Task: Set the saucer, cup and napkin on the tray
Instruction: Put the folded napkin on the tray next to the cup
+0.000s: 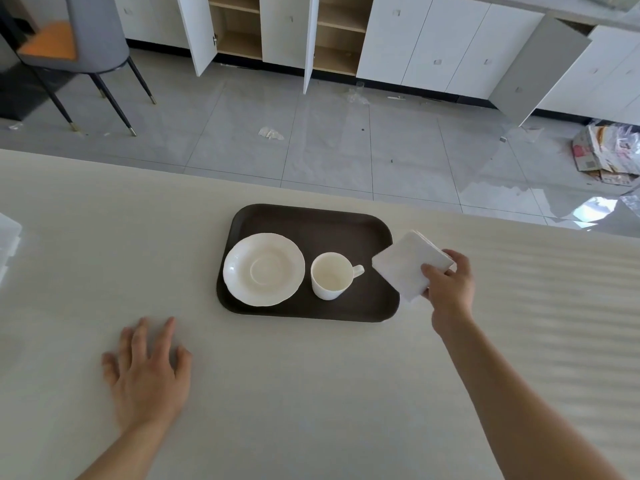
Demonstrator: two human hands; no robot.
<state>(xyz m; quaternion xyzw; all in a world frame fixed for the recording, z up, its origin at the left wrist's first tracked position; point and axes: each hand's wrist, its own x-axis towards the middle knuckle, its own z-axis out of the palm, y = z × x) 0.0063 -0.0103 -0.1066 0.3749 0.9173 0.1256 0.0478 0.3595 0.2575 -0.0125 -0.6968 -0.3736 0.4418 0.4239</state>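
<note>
A dark brown tray [311, 223] lies on the cream table. On its left part sits a white saucer [264, 269]. To the right of the saucer a white cup [330, 276] stands upright on the tray, handle pointing right. My right hand [450, 284] grips a folded white napkin [408, 266] by its near right corner and holds it over the tray's right edge. My left hand [149, 372] rests flat on the table, fingers spread, to the near left of the tray, holding nothing.
The cream table [311, 393] stretches wide around the tray. A white object [8, 244] pokes in at the table's left edge. Beyond the far edge are grey floor tiles, white cabinets with open doors [311, 39] and a chair [90, 46].
</note>
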